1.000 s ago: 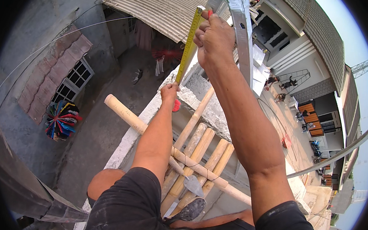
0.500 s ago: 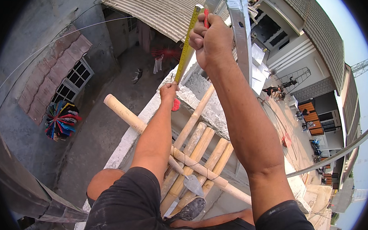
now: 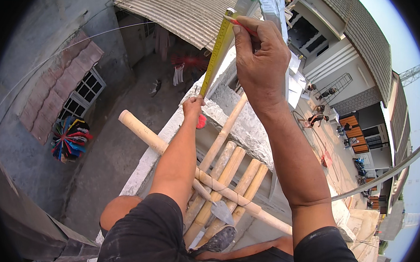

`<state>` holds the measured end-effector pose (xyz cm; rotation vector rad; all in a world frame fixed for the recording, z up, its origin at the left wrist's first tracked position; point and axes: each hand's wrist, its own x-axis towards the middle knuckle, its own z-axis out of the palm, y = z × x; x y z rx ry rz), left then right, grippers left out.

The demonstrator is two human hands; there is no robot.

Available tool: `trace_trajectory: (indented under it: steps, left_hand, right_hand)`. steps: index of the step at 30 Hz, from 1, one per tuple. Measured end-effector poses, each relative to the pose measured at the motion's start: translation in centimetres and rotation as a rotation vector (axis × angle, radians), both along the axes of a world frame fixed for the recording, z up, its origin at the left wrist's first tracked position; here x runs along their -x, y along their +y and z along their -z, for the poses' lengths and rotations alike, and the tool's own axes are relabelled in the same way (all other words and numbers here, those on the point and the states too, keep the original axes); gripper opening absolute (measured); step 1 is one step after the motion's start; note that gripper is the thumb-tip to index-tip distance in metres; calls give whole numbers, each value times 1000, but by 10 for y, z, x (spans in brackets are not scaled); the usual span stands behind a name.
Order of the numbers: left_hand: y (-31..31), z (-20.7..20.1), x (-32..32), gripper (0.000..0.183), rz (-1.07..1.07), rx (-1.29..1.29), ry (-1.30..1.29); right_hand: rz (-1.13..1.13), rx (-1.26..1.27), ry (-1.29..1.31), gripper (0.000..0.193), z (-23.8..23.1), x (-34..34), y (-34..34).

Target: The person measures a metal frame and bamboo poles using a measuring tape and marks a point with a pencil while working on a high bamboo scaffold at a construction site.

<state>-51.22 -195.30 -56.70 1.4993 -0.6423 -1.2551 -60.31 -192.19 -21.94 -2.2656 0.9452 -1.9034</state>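
Note:
A yellow tape measure [image 3: 216, 54] is stretched upward along the corner of the wall, its blade slightly slanted. Its lower part is gripped by my left hand [image 3: 192, 107], with a red piece [image 3: 201, 121] showing just below the fingers. My right hand [image 3: 265, 62] pinches a red pencil [image 3: 236, 22], the pale tip lying at the blade's upper end. Behind the right hand rises a silver metal channel [image 3: 271, 6], partly hidden by the fingers.
Below me, bamboo poles [image 3: 231, 172] form a platform, crossed by a thicker bamboo pole [image 3: 143, 130]. A trowel [image 3: 222, 211] lies on it near my foot. The rough wall top [image 3: 136, 181] drops to a yard on the left. People [image 3: 318, 118] are far below at right.
My right hand has turned and shifted right and down, away from gripping beside the blade's upper end. The pencil now points left onto the tape. My left hand stays put.

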Motion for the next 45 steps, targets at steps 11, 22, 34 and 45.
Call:
trace_trajectory:
  steps: [11, 22, 34, 45]
  left_hand:
    - [-6, 16, -5, 32, -11, 22, -105]
    - [-9, 26, 9, 30, -22, 16, -66]
    - [-9, 24, 5, 35, -51, -25, -109]
    - [-9, 24, 4, 40, -39, -43, -134]
  right_hand:
    - [325, 558, 1310, 8, -108, 18, -20]
    - [174, 487, 1567, 10, -140, -13, -26]
    - [184, 486, 1680, 15, -137, -19, -44]
    - [200, 485, 1717, 14, -123, -26, -38]
